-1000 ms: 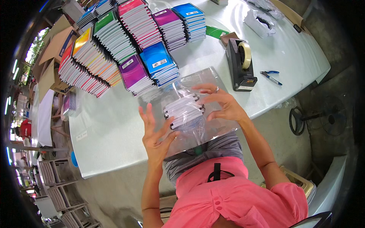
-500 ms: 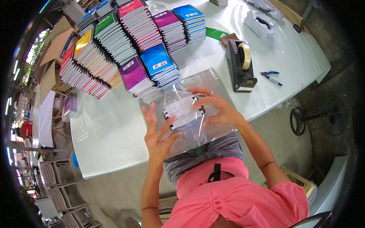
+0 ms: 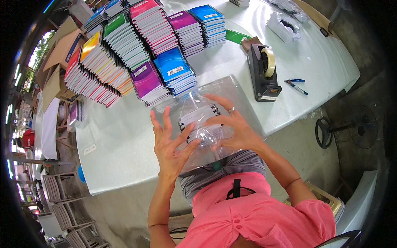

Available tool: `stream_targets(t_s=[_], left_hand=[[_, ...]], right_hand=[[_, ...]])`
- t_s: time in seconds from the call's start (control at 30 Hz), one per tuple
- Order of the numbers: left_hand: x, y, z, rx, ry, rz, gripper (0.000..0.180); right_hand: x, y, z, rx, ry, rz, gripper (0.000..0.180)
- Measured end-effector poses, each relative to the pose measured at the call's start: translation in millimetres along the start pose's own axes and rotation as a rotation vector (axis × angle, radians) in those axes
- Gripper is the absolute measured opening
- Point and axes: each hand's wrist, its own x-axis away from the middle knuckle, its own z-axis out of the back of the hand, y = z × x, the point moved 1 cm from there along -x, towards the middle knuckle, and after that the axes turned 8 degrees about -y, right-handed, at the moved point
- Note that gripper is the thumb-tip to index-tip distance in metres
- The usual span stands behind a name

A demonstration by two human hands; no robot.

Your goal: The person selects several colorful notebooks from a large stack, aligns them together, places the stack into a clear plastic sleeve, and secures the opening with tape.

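A small stack of spiral-bound notebooks (image 3: 201,114) lies edge-up inside clear plastic wrap (image 3: 205,133), close to my body. White page edges and dark binding coils show through the glossy film. My left hand (image 3: 170,151) is at the left side of the bundle, fingers spread, with index finger and thumb against the wrap. From the right, my right hand (image 3: 235,128) reaches over the bundle. Its fingers are stretched apart, slightly blurred, and touch the film. Underneath is a clear flat sheet (image 3: 244,99) at the table's near edge.
Tall rows of notebooks, including a blue-topped stack (image 3: 171,68) and a purple-topped one (image 3: 145,80), stand beyond the bundle. A black tape dispenser (image 3: 260,76) and blue-handled nippers (image 3: 296,86) lie to the right on the white table (image 3: 120,153). A fan (image 3: 364,126) stands right of the table.
My right hand has shifted slightly down and toward me across the wrap, fingers more spread. The left hand has moved slightly left and nearer my body. The bundle stays in place.
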Motion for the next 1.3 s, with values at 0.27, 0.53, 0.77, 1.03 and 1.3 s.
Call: stream_targets(t_s=[0.27,0.53,0.77,1.03,1.3], left_hand=[[11.6,1.6,-23.4,-0.046,0.176,-0.046,0.054],[9.4,6.3,-10.9,-0.013,0.145,-0.037,0.043],[7.8,5.6,-6.4,0.038,0.094,-0.008,0.036],[-13.1,0.1,10.2,0.091,-0.109,0.023,0.030],[-29.3,-9.7,7.3,0.165,-0.110,-0.038,0.038]], right_hand=[[16.4,35.2,-20.2,-0.049,0.192,0.092,0.038],[11.1,20.2,-19.8,-0.030,0.158,0.078,0.037],[3.3,10.2,-13.0,-0.021,0.221,0.073,0.019],[-12.1,-2.3,12.9,-0.189,0.065,-0.147,0.009],[-20.4,-2.1,16.7,0.014,0.016,-0.123,0.018]])
